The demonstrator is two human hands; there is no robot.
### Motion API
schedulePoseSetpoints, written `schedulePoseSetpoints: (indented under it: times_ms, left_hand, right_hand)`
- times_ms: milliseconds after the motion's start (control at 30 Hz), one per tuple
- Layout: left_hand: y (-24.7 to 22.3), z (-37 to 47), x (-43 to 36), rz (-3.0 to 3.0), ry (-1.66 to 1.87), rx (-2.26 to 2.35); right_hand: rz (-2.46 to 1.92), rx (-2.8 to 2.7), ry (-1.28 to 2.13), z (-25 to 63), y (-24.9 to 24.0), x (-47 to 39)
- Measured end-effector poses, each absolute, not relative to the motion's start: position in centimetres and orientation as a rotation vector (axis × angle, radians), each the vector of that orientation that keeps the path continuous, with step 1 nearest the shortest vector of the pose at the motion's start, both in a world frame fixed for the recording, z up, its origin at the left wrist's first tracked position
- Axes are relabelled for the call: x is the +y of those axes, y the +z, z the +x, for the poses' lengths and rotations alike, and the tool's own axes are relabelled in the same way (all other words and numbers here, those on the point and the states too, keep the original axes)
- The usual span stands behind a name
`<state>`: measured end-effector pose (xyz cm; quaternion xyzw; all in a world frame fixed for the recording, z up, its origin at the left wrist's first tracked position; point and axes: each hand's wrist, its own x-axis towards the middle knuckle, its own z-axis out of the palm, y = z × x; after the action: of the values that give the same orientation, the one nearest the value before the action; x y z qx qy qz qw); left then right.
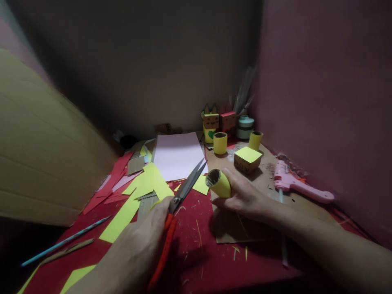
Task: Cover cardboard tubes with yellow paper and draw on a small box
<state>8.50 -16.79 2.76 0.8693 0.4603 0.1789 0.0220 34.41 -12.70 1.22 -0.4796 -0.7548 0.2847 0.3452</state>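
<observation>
My left hand (150, 237) is closed on a pair of scissors (185, 190) with orange-red handles; the blades point up and to the right, their tips slightly apart. A sliver of yellow shows by its thumb. In my right hand (243, 192) is a short yellow paper-covered cardboard tube (223, 187), tilted so that its open end faces up and left. The blade tips lie just beyond the tube, apart from it as far as I can tell. Under my right hand a piece of brown cardboard (228, 232) lies on the red tabletop (190, 261).
Two more yellow tubes (220, 143) stand behind, by a small box with a yellow top (248, 156). Farther back are cardboard animal figures (211, 127) and a teal container (245, 127). A pink glue gun (300, 183) lies right; white sheets (179, 153) and yellow paper strips (122, 218) lie left.
</observation>
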Motion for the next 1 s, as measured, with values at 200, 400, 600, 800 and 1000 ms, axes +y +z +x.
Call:
schedulePoseSetpoints:
  times_ms: [200,400,600,800,1000]
  left_hand:
    - [2.1,8.7,-16.3,2.658,0.394,1.445]
    - [1.5,9.8,-16.9,2.781,0.296,1.395]
    - [1.4,10.9,-17.0,2.805,0.301,1.401]
    - [1.8,11.4,-17.1,2.804,0.411,1.354]
    - [2.2,11.6,-17.3,2.77,0.436,1.322]
  right_hand:
    - [-1.279,-1.932,0.714,34.6,1.1,-12.6]
    - [-1.311,-1.935,0.689,34.4,1.1,-12.6]
    - [-1.315,-1.921,0.627,34.6,0.5,-12.7]
    - [-1.324,-1.924,0.598,34.5,0.4,-12.7]
    - [-1.33,-1.9,0.576,34.3,0.1,-12.7]
